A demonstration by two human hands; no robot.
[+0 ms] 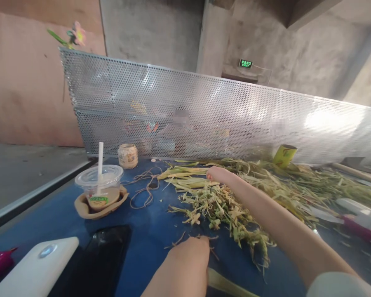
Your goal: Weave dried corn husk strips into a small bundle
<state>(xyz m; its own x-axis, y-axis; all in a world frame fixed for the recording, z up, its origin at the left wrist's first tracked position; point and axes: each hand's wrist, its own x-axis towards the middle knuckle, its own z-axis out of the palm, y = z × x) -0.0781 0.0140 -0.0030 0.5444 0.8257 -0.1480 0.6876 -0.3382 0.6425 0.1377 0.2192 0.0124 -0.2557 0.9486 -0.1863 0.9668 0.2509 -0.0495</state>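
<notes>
My right hand (219,175) reaches forward over a heap of green and yellow plant stalks and leaves (222,202) on the blue table (154,227); its fingers curl down into the stalks, but what they grip is hidden. My left hand (188,258) rests near the front edge in a loose fist, fingers pressed together over a pale green leaf strip (225,284) that runs out to the right beneath it.
A plastic cup with straw (99,185) sits in a brown holder at left, with loose twine (145,187) and a twine spool (127,155) behind. A white power bank (37,268) and black phone (102,260) lie near left. A perforated metal screen (204,111) backs the table. Scissors (355,220) lie right.
</notes>
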